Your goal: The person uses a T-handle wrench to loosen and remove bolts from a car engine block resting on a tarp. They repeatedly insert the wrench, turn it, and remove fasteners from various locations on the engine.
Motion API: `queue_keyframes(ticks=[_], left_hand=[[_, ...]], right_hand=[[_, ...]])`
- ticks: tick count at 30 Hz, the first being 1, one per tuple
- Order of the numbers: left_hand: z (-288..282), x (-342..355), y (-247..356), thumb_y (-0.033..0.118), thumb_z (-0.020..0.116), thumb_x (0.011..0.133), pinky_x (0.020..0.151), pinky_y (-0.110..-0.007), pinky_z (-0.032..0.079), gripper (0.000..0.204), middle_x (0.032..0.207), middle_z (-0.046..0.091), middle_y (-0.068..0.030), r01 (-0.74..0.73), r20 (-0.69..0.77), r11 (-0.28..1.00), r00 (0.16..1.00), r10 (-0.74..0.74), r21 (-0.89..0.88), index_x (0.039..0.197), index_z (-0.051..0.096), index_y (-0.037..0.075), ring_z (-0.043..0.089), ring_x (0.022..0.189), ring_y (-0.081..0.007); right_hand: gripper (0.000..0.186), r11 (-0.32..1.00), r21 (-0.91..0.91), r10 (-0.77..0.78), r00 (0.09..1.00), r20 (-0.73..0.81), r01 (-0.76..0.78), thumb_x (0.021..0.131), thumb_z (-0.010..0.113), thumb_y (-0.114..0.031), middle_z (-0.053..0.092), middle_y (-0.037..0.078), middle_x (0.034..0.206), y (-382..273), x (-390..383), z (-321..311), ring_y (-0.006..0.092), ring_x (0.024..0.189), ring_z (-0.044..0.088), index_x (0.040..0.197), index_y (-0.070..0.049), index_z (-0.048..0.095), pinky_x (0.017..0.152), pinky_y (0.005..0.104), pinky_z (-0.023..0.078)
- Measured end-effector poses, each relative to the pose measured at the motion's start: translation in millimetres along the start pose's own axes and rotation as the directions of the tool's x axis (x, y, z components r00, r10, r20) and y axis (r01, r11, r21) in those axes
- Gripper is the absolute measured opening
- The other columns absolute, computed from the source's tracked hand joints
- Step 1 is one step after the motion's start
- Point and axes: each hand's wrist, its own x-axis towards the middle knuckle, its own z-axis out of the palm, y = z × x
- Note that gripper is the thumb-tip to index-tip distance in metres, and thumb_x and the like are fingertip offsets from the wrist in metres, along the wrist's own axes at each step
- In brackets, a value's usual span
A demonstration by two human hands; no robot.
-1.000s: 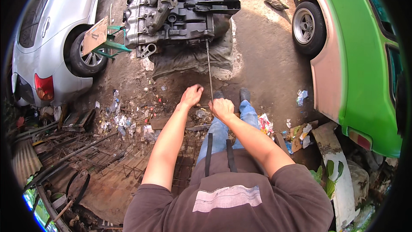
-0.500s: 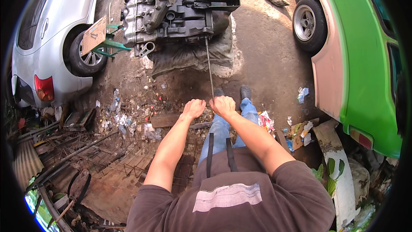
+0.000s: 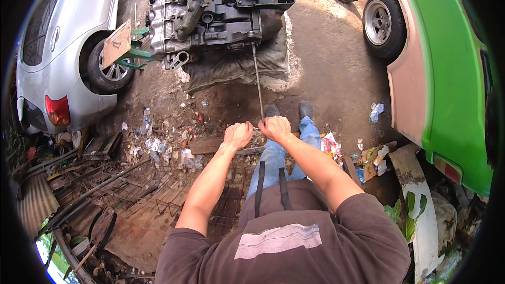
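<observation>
A long thin T-handle wrench (image 3: 258, 81) runs from the near lower edge of the engine (image 3: 221, 21) back toward me. My right hand (image 3: 275, 128) is closed around its near end. Just to its left, my left hand (image 3: 239, 135) is closed too, on what looks like the cross handle; a short bit of it shows between my hands, the rest is covered by my fingers. The engine, grey and black metal, rests on a dark stuffed sack (image 3: 236, 71). Where the wrench tip meets the engine is too small to make out.
A silver car (image 3: 73, 37) stands at left, a green and pink vehicle (image 3: 436, 63) at right. Beside the engine is a green stool (image 3: 138, 52) with a wooden board (image 3: 117, 43) on it. Litter, a wooden plank (image 3: 205, 145) and wire mesh (image 3: 152, 192) lie around my feet.
The view has shifted slightly. Both hands keep their grip on the wrench, and the engine stays put on its sack.
</observation>
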Motion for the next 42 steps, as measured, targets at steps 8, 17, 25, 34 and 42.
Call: queue_keyframes(ticks=[8, 17, 25, 34, 42], left_hand=[[-10.7, -8.9, 8.0, 0.035, 0.040, 0.096, 0.081, -0.049, 0.052, 0.047, 0.082, 0.067, -0.0256, -0.037, -0.028, 0.999, 0.999, 0.038, 0.037, 0.081, 0.070, 0.001, 0.066, 0.084, -0.0424], [-14.0, -12.7, 8.7, 0.033, 0.041, 0.096, 0.078, -0.050, 0.052, 0.045, 0.082, 0.067, -0.0253, -0.050, -0.047, 0.998, 0.998, 0.052, 0.047, 0.081, 0.069, 0.001, 0.066, 0.082, -0.0431], [-19.5, -17.2, 13.9, 0.034, 0.038, 0.097, 0.080, -0.051, 0.052, 0.048, 0.082, 0.067, -0.0252, -0.063, -0.016, 0.995, 0.998, 0.064, 0.075, 0.081, 0.070, 0.000, 0.066, 0.083, -0.0428], [-25.3, -16.1, 14.2, 0.035, 0.040, 0.096, 0.083, -0.051, 0.051, 0.046, 0.087, 0.067, -0.0253, 0.018, -0.012, 0.996, 1.000, -0.017, 0.087, 0.086, 0.070, 0.001, 0.065, 0.087, -0.0428], [-24.0, 6.3, -2.9, 0.040, 0.042, 0.097, 0.089, -0.047, 0.049, 0.045, 0.105, 0.067, -0.0216, 0.158, -0.027, 0.984, 0.987, -0.160, -0.083, 0.109, 0.065, 0.003, 0.063, 0.101, -0.0387]], right_hand=[[0.043, 0.999, 0.043, -0.026, 1.000, -0.009, 0.027, 0.084, 0.059, -0.041, 0.063, 0.021, 0.063, 7.5, 2.7, 7.2, 0.0385, 0.059, 0.064, 0.063, -0.005, 0.068, 0.058, 0.0479, 0.052], [0.044, 0.994, 0.095, -0.049, 0.999, -0.021, 0.050, 0.085, 0.059, -0.041, 0.062, 0.021, 0.061, 8.1, 2.8, 6.3, 0.0400, 0.059, 0.062, 0.062, -0.003, 0.067, 0.057, 0.0487, 0.051], [0.045, 0.997, 0.057, -0.056, 0.998, 0.038, 0.053, 0.086, 0.058, -0.044, 0.064, 0.020, 0.064, 10.7, 3.7, 10.2, 0.0391, 0.063, 0.065, 0.067, -0.004, 0.069, 0.061, 0.0489, 0.051], [0.045, 0.992, 0.123, -0.012, 0.997, 0.079, 0.002, 0.085, 0.059, -0.043, 0.064, 0.022, 0.066, 4.9, 6.6, 10.5, 0.0401, 0.065, 0.065, 0.067, -0.003, 0.069, 0.064, 0.0493, 0.052], [0.044, 0.991, 0.074, 0.099, 0.985, 0.142, -0.110, 0.086, 0.055, -0.042, 0.067, 0.023, 0.073, -20.9, -3.6, -13.8, 0.0414, 0.071, 0.067, 0.074, -0.003, 0.072, 0.069, 0.0499, 0.054]])
